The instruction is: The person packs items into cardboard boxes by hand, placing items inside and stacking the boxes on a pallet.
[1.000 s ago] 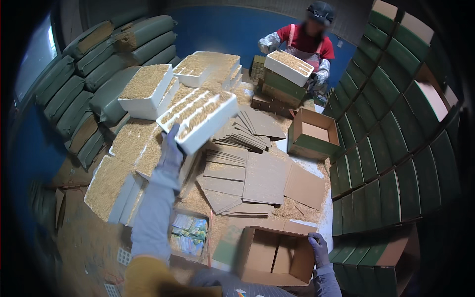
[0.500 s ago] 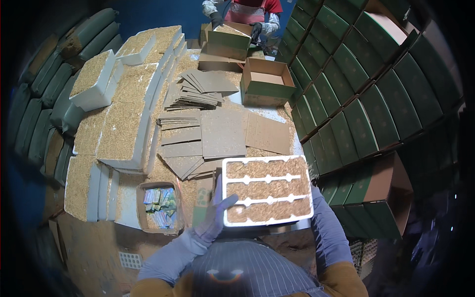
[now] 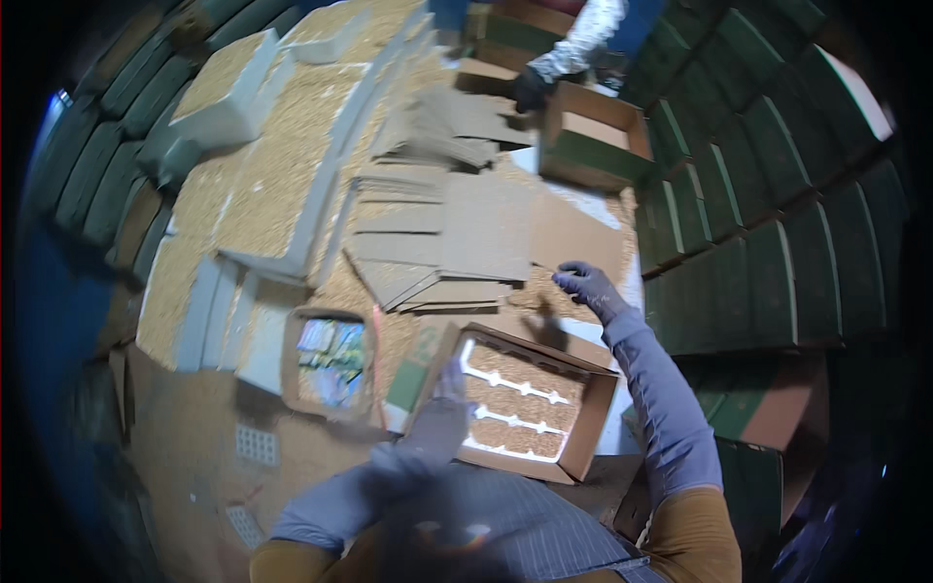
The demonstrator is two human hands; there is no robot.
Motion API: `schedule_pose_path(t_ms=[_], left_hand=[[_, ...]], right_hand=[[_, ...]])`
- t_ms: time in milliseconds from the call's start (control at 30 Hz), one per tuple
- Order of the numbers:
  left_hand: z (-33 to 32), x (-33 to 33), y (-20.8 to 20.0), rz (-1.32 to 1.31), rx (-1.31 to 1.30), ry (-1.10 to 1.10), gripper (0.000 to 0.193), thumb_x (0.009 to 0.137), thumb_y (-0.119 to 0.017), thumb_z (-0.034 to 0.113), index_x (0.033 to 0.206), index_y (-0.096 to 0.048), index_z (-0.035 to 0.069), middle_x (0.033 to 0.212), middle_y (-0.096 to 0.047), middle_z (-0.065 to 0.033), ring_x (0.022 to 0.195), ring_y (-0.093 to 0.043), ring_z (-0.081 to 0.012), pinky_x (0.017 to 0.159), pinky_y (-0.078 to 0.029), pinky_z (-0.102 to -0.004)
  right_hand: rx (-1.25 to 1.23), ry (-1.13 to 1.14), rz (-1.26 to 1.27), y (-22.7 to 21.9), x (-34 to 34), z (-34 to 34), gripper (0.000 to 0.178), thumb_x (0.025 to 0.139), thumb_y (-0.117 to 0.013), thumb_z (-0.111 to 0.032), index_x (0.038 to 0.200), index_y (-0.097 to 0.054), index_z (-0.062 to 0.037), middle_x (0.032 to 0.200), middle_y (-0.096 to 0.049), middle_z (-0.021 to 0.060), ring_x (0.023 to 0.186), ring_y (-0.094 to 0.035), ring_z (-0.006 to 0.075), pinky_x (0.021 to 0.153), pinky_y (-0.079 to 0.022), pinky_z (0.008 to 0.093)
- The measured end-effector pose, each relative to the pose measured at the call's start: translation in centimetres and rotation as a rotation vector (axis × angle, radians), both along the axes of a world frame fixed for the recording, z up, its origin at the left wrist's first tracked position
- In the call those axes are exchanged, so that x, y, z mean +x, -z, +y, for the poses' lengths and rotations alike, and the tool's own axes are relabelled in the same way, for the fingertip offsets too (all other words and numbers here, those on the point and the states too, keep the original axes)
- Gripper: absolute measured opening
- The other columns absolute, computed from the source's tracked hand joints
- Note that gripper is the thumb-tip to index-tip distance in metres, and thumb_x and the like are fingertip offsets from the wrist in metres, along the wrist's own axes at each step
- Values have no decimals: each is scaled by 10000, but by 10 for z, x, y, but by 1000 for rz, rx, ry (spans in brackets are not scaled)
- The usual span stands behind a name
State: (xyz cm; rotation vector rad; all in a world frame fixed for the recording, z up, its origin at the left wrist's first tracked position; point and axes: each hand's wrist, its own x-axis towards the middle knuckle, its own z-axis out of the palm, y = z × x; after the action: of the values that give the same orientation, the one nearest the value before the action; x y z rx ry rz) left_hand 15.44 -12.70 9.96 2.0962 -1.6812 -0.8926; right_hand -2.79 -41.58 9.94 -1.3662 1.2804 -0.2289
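Observation:
A white tray [image 3: 515,420] with rows of tan grain-like filling sits inside an open cardboard box [image 3: 595,413] in front of me. My left hand [image 3: 439,413], in a pale glove, is against the box's left wall; motion blur hides its fingers. Beyond the box's far edge, my right hand [image 3: 588,290] hovers in a greyish glove near the cardboard sheets, its fingers apart and nothing visible in them. Flat cardboard sheets [image 3: 486,228] lie overlapped on the table, with a blurred stack of cardboard pieces [image 3: 442,126] behind them.
Filled white foam trays [image 3: 282,165] are stacked on the left. A small carton [image 3: 328,408] of colourful packets stands left of my box. A co-worker's gloved hand [image 3: 530,89] touches an open green-brown box [image 3: 595,151]. Green boxes [image 3: 758,185] form a wall on the right.
The tray has gone from between my hands down into the box. My right hand has let go and moved forward. A co-worker's arm now reaches to the open green-brown box. The view has shifted.

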Motion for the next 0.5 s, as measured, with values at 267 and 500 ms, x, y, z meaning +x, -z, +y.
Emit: schedule_pose_path(t_ms=[267, 500], left_hand=[[19, 91, -46, 40, -487, -492, 260, 784, -650, 99, 1035, -640, 30, 1131, -592, -140, 1066, -573, -284, 834, -506, -346], [30, 195, 50, -653, -116, -304, 376, 881, -601, 331, 1151, -611, 69, 1126, -629, -154, 1055, -584, -302, 889, -447, -409]], right_hand=[[-370, 82, 330, 107, 53, -61, 493, 626, -857, -383, 782, -637, 30, 696, -632, 128, 622, -583, 190, 562, -443, 360], [-456, 221, -58, 30, -2, -67, 288, 870, -648, -209, 1043, -682, 19, 826, -693, 60, 725, -627, 128, 693, -502, 276]])
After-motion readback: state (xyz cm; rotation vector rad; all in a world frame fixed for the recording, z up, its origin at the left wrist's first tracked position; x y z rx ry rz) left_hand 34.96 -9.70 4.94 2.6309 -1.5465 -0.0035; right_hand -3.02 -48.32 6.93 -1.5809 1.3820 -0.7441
